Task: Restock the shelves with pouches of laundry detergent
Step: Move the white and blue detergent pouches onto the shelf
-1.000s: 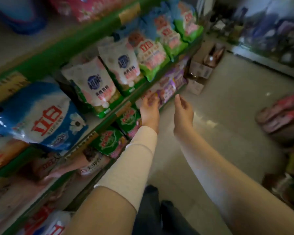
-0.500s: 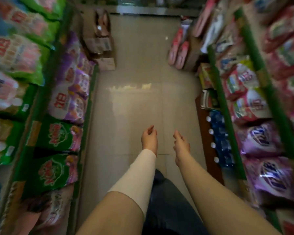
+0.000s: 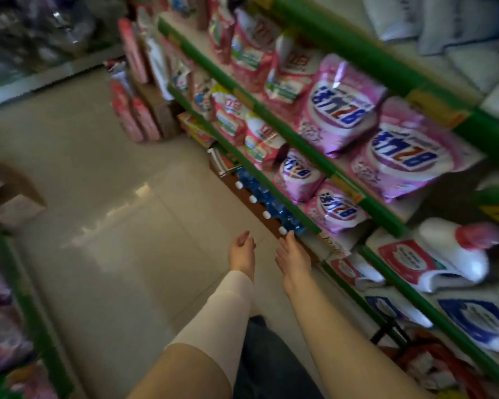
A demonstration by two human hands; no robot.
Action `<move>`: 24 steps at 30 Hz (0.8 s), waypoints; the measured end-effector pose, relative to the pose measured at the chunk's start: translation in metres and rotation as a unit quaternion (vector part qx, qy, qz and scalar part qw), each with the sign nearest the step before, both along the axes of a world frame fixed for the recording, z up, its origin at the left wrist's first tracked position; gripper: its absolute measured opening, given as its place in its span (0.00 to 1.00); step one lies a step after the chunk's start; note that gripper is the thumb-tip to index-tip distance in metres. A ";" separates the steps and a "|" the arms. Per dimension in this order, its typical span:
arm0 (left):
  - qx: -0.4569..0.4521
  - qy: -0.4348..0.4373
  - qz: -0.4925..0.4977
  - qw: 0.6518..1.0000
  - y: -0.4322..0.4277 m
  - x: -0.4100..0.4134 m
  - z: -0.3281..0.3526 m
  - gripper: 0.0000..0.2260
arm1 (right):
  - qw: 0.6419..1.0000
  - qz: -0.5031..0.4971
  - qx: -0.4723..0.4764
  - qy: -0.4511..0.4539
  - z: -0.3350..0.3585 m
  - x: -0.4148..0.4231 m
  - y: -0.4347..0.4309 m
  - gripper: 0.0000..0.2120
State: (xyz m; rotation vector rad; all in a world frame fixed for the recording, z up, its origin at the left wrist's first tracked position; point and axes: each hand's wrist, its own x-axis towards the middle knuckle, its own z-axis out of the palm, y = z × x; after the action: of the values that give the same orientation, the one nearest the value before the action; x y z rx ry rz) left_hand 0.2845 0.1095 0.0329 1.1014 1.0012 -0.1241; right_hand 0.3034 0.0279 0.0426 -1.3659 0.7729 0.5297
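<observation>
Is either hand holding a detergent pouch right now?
No, the left hand and the right hand both hang empty with relaxed fingers over the aisle floor, beside the shelved pink pouches.

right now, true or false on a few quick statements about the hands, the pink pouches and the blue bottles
1. The left hand and the right hand both hold nothing. True.
2. The pink pouches sit on shelving to the person's left. False: they are on the shelves to the right.
3. The blue bottles with white caps stand low down, below a shelf of pink pouches. True.
4. The left forearm is bare. False: a pale sleeve covers it up to the wrist; the right forearm is the bare one.
</observation>
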 end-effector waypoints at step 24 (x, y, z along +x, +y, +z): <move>0.136 -0.417 -0.388 0.811 -0.184 0.295 0.225 0.15 | 0.853 -0.318 -0.262 -0.322 0.212 0.219 -0.205 0.24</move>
State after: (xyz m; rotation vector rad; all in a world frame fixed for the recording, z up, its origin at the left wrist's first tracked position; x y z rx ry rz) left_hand 0.5792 -0.0748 0.2576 1.5761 -0.2745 -0.1328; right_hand 0.5227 -0.1769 0.2545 -1.5322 0.7645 -0.6931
